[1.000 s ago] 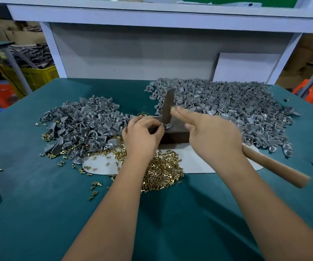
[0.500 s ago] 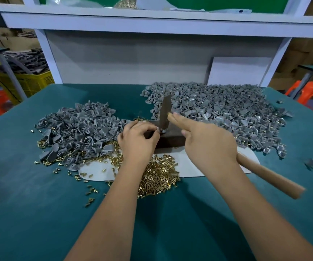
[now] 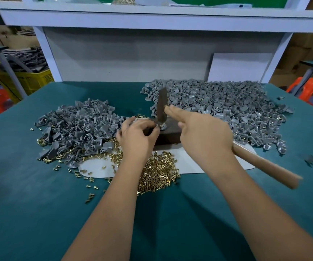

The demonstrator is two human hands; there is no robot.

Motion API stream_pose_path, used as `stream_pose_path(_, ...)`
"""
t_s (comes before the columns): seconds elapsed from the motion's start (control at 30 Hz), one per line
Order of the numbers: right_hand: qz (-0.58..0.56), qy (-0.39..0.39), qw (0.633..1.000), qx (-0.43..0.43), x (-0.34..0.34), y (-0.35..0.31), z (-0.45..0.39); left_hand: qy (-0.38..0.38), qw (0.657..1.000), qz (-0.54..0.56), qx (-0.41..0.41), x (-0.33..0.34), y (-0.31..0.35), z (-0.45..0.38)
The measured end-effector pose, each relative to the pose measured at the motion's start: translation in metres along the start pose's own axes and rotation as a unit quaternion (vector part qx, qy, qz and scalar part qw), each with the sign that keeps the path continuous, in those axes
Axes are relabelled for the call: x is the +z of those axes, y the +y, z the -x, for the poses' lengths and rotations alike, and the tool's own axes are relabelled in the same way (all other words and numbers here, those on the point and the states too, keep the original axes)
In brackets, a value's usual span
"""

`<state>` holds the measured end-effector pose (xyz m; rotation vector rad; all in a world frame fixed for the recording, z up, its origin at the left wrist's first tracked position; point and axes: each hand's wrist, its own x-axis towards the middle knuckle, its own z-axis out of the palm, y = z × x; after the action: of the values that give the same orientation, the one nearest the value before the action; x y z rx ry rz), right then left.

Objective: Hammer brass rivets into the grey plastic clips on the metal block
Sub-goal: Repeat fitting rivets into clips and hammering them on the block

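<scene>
My left hand [image 3: 136,136] pinches a clip [image 3: 162,126] on the block [image 3: 170,131] while my right hand [image 3: 204,134] grips the hammer [image 3: 162,106] mid-strike; next I need a square, light blow clear of my fingertips.

A single wide-angle view looks forward and down from the person's head onto the green bench [image 3: 38,213]. It sits close above both forearms, facing the white shelf frame [image 3: 151,21] at the far edge.

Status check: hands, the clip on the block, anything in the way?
Right hand grips hammer, head down on clip. Left hand pinches clip on metal block. Left fingertips close beside hammer head.
</scene>
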<state>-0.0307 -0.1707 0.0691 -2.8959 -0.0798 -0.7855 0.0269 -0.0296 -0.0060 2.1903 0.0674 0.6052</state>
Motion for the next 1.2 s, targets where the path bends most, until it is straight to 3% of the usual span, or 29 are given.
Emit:
stream_pose_path(0.1, 0.002, 0.063, 0.998, 0.011, -0.008, -0.003, -0.003, -0.005, 1.0, 0.005, 0.002, 0.001, -0.001, -0.001)
stream_pose_path(0.23, 0.003, -0.027, 0.999, -0.032, 0.001, 0.005, -0.001, -0.005, 1.0, 0.007, -0.001, 0.0, 0.001, -0.001)
stream_pose_path(0.4, 0.01, 0.054, 0.998, 0.005, -0.002, 0.005, 0.001, 0.0, 0.999, 0.032, -0.001, 0.0, 0.001, 0.0)
stream_pose_path(0.53, -0.003, -0.014, 0.999, -0.031, 0.008, 0.012, 0.0, -0.011, 1.0, 0.026, -0.002, -0.004, 0.004, 0.001)
stream_pose_path(0.7, -0.073, 0.061, 0.994, 0.053, 0.016, 0.025, -0.019, -0.043, 0.998, 0.034, -0.014, -0.008, 0.003, -0.003)
stream_pose_path(1.03, -0.039, -0.059, 0.978, 0.195, 0.059, 0.07, -0.007, -0.065, 0.987, 0.137, -0.059, -0.013, 0.007, -0.005)
stream_pose_path(1.2, -0.007, -0.067, 0.977, 0.2, 0.062, 0.069, -0.009, -0.072, 0.987, 0.135, -0.049, -0.014, 0.007, -0.004)
